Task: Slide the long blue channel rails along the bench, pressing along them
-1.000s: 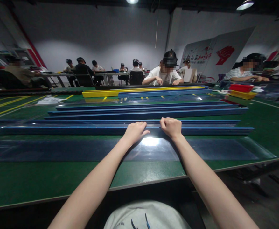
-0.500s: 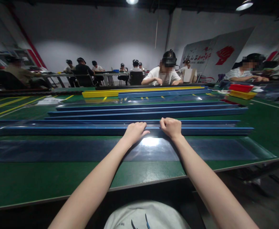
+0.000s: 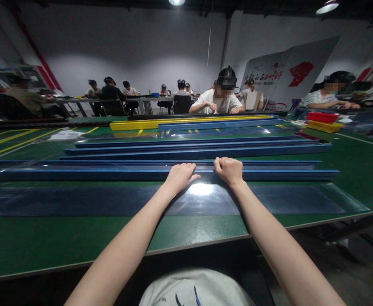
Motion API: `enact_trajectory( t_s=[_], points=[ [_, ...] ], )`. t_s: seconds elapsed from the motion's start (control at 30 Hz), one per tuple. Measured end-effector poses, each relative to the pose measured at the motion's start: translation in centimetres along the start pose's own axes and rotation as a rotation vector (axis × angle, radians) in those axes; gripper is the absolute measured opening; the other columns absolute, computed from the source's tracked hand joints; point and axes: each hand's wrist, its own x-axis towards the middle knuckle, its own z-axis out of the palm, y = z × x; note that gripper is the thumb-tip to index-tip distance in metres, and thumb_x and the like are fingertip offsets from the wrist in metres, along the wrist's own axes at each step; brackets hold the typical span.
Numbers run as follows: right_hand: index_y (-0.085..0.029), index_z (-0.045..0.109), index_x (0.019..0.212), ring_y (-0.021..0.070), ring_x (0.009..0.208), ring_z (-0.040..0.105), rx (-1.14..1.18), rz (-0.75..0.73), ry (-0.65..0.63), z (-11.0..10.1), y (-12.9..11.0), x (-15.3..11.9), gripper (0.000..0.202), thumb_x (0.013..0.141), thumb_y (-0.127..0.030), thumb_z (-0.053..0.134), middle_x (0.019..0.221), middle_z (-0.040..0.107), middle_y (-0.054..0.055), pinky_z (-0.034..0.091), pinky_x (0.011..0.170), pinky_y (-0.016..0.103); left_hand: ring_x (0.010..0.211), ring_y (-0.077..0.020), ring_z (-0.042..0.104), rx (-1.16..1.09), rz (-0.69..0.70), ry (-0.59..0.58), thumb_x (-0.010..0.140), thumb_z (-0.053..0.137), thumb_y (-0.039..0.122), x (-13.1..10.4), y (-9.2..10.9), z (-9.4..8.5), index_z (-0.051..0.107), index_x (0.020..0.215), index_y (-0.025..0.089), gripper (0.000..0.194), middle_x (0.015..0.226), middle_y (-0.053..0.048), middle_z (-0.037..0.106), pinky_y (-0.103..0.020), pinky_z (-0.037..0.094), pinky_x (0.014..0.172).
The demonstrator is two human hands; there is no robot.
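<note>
Clasping the near blue rail (image 3: 285,175), left hand (image 3: 181,175) and right hand (image 3: 230,170), fingers curled; banner lettering (image 3: 264,76) blurred.

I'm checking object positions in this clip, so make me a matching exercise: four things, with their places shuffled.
1. red plastic bin
2. flat clear plastic sheet
3. long yellow rail
4. front dark blue rail

A. at the left hand and right hand
B. nearest the front edge of the green table
C. stacked on a yellow plastic bin
D. alongside a lighter blue rail

Pairs: 1-C, 2-B, 3-D, 4-A
</note>
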Motion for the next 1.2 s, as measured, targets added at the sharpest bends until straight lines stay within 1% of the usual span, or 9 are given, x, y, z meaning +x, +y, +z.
enact_trajectory(
  t_s=[0.4,1.2],
  points=[
    [-0.014,0.067,0.057,0.0115,0.050,0.051,0.000,0.003,-0.016,-0.16,-0.06,0.01,0.045,0.082,-0.029,0.033,0.058,0.063,0.009,0.016,0.047,0.025,0.085,-0.0188,0.059,0.001,-0.003,-0.005,0.083,0.048,0.044,-0.02,-0.04,-0.02,0.052,0.091,0.018,0.028,0.090,-0.005,0.063,-0.025,0.041,0.068],
    [-0.014,0.066,0.054,0.0114,0.048,0.050,0.007,-0.002,0.019,0.16,0.14,0.08,0.044,0.081,-0.030,0.034,0.056,0.063,0.008,0.015,0.046,0.025,0.085,-0.0189,0.059,-0.008,0.001,0.003,0.082,0.049,0.044,-0.02,-0.06,-0.03,0.052,0.090,0.018,0.028,0.089,-0.005,0.063,-0.027,0.041,0.069]
  ],
)
